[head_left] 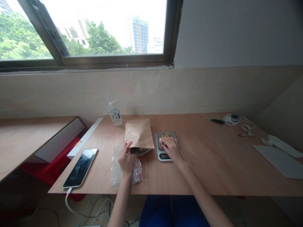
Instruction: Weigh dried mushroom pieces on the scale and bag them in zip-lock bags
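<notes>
My left hand pinches the near edge of a brown kraft paper pouch, whose mouth gapes toward me and shows a dark, silvery inside. Under that wrist lie clear zip bags with red-striped edges. My right hand is over a small digital kitchen scale, its fingers bent together at pale yellowish-brown dried pieces on the steel plate. A whitish bit shows at the fingertips, too small to name. The scale's display is partly in view, and its reading cannot be made out.
A plastic water bottle stands behind the pouch. Left lies a smartphone with a white cable. At the far right are a screwdriver, a white dome camera, a coiled cord and a white sheet.
</notes>
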Available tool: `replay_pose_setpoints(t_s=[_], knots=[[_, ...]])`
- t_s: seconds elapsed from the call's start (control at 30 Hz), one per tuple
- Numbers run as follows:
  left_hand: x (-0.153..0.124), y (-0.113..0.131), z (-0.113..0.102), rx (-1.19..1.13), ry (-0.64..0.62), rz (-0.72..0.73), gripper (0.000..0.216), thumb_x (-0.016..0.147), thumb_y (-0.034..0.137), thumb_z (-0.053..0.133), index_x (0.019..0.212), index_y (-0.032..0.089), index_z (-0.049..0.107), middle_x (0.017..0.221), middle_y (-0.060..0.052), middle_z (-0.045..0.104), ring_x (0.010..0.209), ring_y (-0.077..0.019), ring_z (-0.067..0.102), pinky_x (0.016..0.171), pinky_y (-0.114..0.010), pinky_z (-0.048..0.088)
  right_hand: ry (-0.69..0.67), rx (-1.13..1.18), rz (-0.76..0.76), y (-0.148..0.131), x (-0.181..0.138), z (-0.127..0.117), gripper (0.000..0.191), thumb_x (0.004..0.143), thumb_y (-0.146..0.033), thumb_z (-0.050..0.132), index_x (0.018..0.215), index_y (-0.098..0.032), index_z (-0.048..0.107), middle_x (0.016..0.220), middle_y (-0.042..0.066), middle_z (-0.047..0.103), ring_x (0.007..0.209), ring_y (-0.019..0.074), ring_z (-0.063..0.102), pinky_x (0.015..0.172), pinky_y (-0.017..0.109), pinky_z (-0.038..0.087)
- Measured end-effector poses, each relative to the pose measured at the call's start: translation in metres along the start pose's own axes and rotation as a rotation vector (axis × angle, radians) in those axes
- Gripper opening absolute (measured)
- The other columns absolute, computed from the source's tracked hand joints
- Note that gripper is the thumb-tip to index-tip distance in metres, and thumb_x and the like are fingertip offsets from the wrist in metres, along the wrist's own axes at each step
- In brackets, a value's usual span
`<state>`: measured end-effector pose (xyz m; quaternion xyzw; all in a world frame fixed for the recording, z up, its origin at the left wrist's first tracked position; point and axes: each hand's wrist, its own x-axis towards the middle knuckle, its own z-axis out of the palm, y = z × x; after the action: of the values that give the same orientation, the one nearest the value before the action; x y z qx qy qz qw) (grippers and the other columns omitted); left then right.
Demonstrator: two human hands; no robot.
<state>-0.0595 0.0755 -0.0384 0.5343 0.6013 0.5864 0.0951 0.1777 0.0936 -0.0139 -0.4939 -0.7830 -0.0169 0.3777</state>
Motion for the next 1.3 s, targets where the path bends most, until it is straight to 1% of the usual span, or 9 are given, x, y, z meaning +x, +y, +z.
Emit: replay_pose_setpoints(t_s=[0.17, 0.37, 0.53, 0.63, 0.73, 0.87, 0.97, 1.1, 1.3], knots=[[0.0, -0.001, 0.0, -0.001, 0.013, 0.006, 0.029, 0.088, 0.025, 0.045, 0.108, 0.026, 0.066, 0.117, -0.002, 0.065, 0.118, -0.0198, 0.054, 0.095, -0.032, 0.047, 0.039, -0.033, -0.056, 0.009, -0.006, 0.003, 0.02, 0.09, -0.021, 0.046, 0.099, -0.02, 0.063, 0.116, 0.008, 0.064, 0.113, 0.0229, 0.053, 0.094, 0.042, 0.038], [0.0, -0.002, 0.0, -0.003, -0.006, 0.025, 0.029, 0.088, 0.025, 0.045, 0.109, 0.026, 0.065, 0.117, -0.002, 0.065, 0.118, -0.0195, 0.054, 0.096, -0.032, 0.047, 0.164, 0.016, 0.082, 0.01, -0.027, -0.004, 0.033, 0.09, -0.014, 0.034, 0.106, -0.018, 0.062, 0.115, 0.011, 0.062, 0.111, 0.0217, 0.054, 0.094, 0.042, 0.043], [0.0, -0.003, 0.0, -0.014, -0.018, 0.019, 0.029, 0.088, 0.025, 0.046, 0.109, 0.027, 0.065, 0.119, -0.001, 0.064, 0.119, -0.019, 0.052, 0.098, -0.032, 0.045, 0.155, 0.075, 0.121, 0.025, -0.033, -0.011, 0.034, 0.089, -0.014, 0.036, 0.11, -0.019, 0.061, 0.118, 0.011, 0.06, 0.113, 0.0224, 0.053, 0.095, 0.044, 0.046], [0.0, -0.004, 0.0, -0.011, -0.016, 0.02, 0.029, 0.088, 0.025, 0.046, 0.109, 0.027, 0.065, 0.119, -0.002, 0.064, 0.119, -0.0193, 0.053, 0.097, -0.032, 0.045, 0.157, 0.15, 0.132, 0.01, -0.028, -0.021, 0.032, 0.088, -0.014, 0.038, 0.108, -0.021, 0.062, 0.115, 0.011, 0.06, 0.11, 0.0224, 0.055, 0.094, 0.043, 0.047], [0.0, -0.004, 0.0, -0.009, -0.023, 0.033, 0.029, 0.088, 0.026, 0.046, 0.109, 0.026, 0.065, 0.117, -0.002, 0.065, 0.119, -0.0195, 0.052, 0.097, -0.032, 0.046, 0.088, 0.306, 0.113, -0.03, -0.025, -0.025, 0.031, 0.087, -0.012, 0.04, 0.105, -0.022, 0.063, 0.107, 0.009, 0.062, 0.107, 0.0212, 0.057, 0.093, 0.04, 0.047], [0.0, -0.004, -0.001, -0.005, -0.03, 0.048, 0.029, 0.089, 0.028, 0.044, 0.11, 0.026, 0.065, 0.118, -0.002, 0.065, 0.119, -0.019, 0.053, 0.096, -0.032, 0.045, -0.183, 0.522, 0.005, -0.091, -0.022, -0.004, 0.043, 0.087, -0.009, 0.035, 0.123, -0.021, 0.054, 0.124, 0.007, 0.057, 0.117, 0.017, 0.051, 0.1, 0.036, 0.044], [-0.001, -0.003, -0.002, -0.007, -0.037, 0.057, 0.03, 0.09, 0.028, 0.043, 0.11, 0.026, 0.064, 0.118, -0.003, 0.065, 0.119, -0.0189, 0.052, 0.096, -0.032, 0.046, -0.274, 0.431, 0.006, -0.116, -0.013, 0.025, 0.045, 0.089, -0.012, 0.034, 0.133, -0.014, 0.045, 0.134, 0.013, 0.049, 0.126, 0.0205, 0.043, 0.103, 0.04, 0.041], [0.0, 0.0, -0.002, -0.002, -0.023, 0.059, 0.028, 0.089, 0.028, 0.045, 0.108, 0.025, 0.065, 0.117, -0.002, 0.065, 0.118, -0.019, 0.054, 0.096, -0.031, 0.046, -0.296, 0.196, 0.03, -0.122, 0.007, 0.056, 0.043, 0.088, -0.011, 0.037, 0.129, -0.009, 0.047, 0.129, 0.015, 0.053, 0.12, 0.0238, 0.047, 0.1, 0.04, 0.043], [0.0, 0.0, -0.001, -0.01, -0.009, 0.074, 0.029, 0.088, 0.025, 0.044, 0.107, 0.025, 0.066, 0.116, -0.002, 0.066, 0.118, -0.0188, 0.054, 0.098, -0.033, 0.045, -0.293, -0.01, 0.091, -0.123, 0.021, 0.077, 0.044, 0.085, -0.011, 0.043, 0.129, -0.006, 0.046, 0.122, 0.022, 0.057, 0.112, 0.032, 0.053, 0.094, 0.048, 0.042]])
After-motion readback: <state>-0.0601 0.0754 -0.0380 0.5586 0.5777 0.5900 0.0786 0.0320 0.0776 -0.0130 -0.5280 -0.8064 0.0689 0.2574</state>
